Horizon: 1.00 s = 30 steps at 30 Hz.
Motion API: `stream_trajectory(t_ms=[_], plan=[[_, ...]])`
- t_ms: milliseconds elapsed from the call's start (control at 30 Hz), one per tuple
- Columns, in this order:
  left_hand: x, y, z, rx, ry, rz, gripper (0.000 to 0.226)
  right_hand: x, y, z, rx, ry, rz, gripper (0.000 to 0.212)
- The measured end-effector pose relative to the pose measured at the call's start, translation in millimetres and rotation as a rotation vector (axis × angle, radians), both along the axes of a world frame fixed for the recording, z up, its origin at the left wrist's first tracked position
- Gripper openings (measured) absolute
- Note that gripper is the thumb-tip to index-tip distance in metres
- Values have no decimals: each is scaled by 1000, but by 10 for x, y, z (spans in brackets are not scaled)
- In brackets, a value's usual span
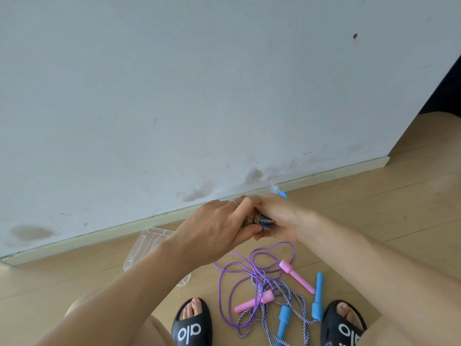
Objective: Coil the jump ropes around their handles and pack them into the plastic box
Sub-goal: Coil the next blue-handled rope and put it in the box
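Both hands hide most of the coiled rope and plastic box

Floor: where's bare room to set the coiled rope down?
Bare wood right of the hands, bounded by baseboard and right forearm. Also left of the clear lid. Crowded between the sandals: purple rope, striped rope, pink and blue handles.

Below the hands: purple rope with 2 pink handles, striped purple-white rope with 2 blue handles, black slides.
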<state>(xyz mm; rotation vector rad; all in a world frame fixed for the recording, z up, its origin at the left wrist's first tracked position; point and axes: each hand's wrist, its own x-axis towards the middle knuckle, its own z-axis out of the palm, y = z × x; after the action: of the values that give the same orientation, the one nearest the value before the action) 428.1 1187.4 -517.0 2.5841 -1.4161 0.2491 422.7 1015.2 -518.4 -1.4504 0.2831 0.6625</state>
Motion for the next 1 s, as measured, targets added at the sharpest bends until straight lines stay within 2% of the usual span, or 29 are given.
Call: stream_trajectory(t_ms=[167,333,400,533,733,1000], plan=[[23,12,35,-16,73,11,46,-16,-24,36,68,42,15,22],[83,11,37,-265,456,159,21,35,-109,99,196,102,-10,23],[124,23,32,-335,531,205,13,46,-153,110,138,54,-8,27],[150,41,38,-422,594,253,11,66,-209,103,-5,-50,-62,36],[181,45,43,-424,609,289,12,61,-243,154,67,-91,-11,14],[174,48,79,-372,671,253,5,93,-295,91,171,-8,-95,15]])
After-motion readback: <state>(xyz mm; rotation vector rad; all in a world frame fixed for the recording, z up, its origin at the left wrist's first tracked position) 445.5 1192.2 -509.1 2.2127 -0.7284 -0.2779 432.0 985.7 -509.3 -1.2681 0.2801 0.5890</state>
